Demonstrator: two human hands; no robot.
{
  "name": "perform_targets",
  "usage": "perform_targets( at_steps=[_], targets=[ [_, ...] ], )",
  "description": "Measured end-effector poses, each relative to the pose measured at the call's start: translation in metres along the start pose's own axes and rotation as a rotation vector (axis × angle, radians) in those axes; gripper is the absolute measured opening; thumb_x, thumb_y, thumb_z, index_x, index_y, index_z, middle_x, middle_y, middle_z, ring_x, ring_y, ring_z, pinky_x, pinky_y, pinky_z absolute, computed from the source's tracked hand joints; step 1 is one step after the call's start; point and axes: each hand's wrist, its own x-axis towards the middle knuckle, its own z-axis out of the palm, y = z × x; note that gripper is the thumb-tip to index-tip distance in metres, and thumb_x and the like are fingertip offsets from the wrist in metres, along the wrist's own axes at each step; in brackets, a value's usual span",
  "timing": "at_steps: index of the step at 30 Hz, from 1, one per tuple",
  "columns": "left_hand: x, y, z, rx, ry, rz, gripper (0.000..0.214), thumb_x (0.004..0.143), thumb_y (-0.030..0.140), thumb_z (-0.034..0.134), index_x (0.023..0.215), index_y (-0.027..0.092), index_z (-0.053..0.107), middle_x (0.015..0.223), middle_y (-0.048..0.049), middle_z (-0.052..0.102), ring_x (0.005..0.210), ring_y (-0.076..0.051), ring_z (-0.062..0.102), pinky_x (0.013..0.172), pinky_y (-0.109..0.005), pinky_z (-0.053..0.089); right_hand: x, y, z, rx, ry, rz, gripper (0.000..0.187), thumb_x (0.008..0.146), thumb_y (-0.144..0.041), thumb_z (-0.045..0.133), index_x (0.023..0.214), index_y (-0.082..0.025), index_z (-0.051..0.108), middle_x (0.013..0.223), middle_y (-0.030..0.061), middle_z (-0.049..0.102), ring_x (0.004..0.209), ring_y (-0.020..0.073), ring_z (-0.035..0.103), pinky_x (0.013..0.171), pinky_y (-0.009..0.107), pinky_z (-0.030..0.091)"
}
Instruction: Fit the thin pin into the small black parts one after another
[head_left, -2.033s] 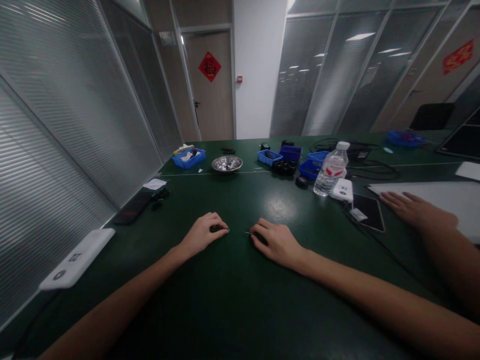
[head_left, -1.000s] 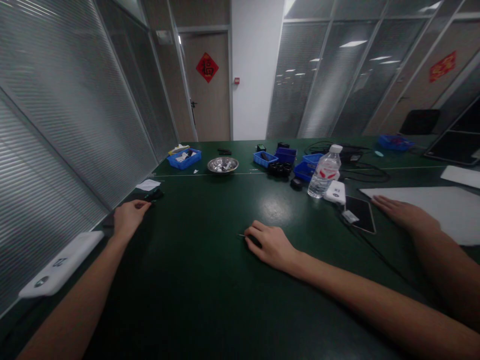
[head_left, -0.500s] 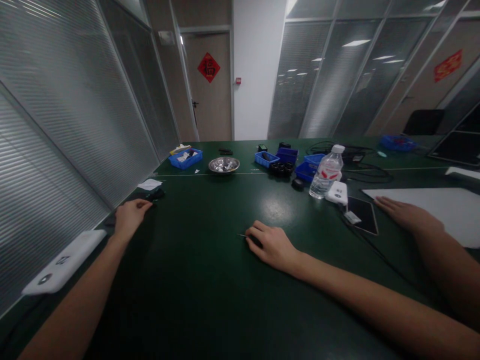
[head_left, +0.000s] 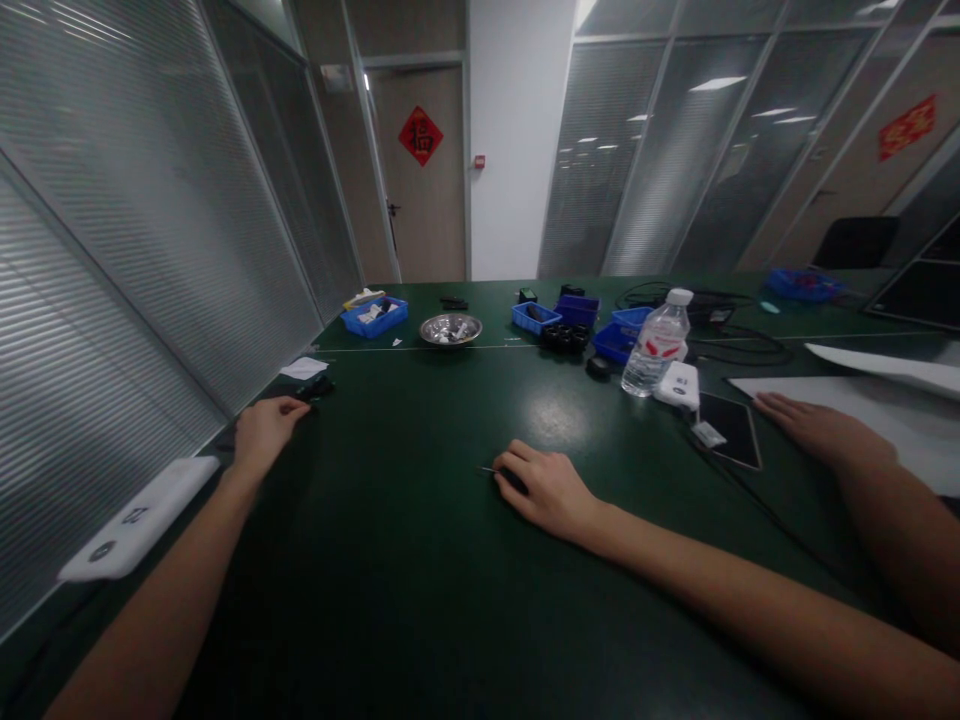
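1. At the lower left of the frame a white flat device (head_left: 139,518) lies at the edge of the green desk (head_left: 420,580).
2. At the centre the right hand (head_left: 544,487) rests palm down, fingers clenched over a small dark tool (head_left: 513,479); its thin metal tip points left, out past the fingertips.
3. At the middle left the left hand (head_left: 264,428) lies on a dark phone (head_left: 226,439), fingers loosely bent; I cannot tell whether it grips anything.
4. At the right a co-worker's hand (head_left: 821,432) lies flat on a white sheet (head_left: 911,430), beside another black phone (head_left: 731,428).
5. Farther back stand a water bottle (head_left: 658,343), a steel bowl (head_left: 450,328) and blue bins (head_left: 375,316).
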Motion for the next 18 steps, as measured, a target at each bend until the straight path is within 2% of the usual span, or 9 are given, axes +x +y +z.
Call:
perform_targets(
  at_steps=[5, 11, 18],
  targets=[
    [0.001, 0.000, -0.003, 0.000, -0.019, -0.008, 0.028, 0.090, 0.044, 0.064, 0.101, 0.024, 0.080, 0.104, -0.0074, 0.079, 0.092, -0.028, 0.071, 0.079, -0.034, 0.049, -0.001, -0.001, -0.004, 0.011, -0.011, 0.005, 0.024, 0.104, -0.032, 0.049, 0.117, -0.020, 0.065, 0.108, 0.0062, 0.063, 0.081, 0.0147, 0.063, 0.066, 0.026, 0.048],
    [0.004, 0.002, -0.004, -0.022, -0.053, -0.050, 0.025, 0.087, 0.042, 0.066, 0.098, 0.024, 0.081, 0.101, -0.0076, 0.079, 0.092, -0.029, 0.071, 0.078, -0.034, 0.049, -0.001, 0.001, 0.002, -0.005, -0.002, 0.003, 0.023, 0.104, -0.033, 0.049, 0.116, -0.021, 0.064, 0.108, 0.0052, 0.063, 0.081, 0.0152, 0.063, 0.068, 0.027, 0.048],
    [0.012, -0.004, -0.005, -0.125, -0.084, -0.091, 0.023, 0.075, 0.040, 0.076, 0.088, 0.022, 0.080, 0.091, -0.0068, 0.079, 0.080, -0.026, 0.071, 0.070, -0.031, 0.051, 0.000, 0.000, 0.001, -0.011, 0.000, -0.001, 0.025, 0.104, -0.034, 0.048, 0.117, -0.020, 0.065, 0.108, 0.0062, 0.064, 0.080, 0.0151, 0.063, 0.067, 0.027, 0.048]
  ],
)
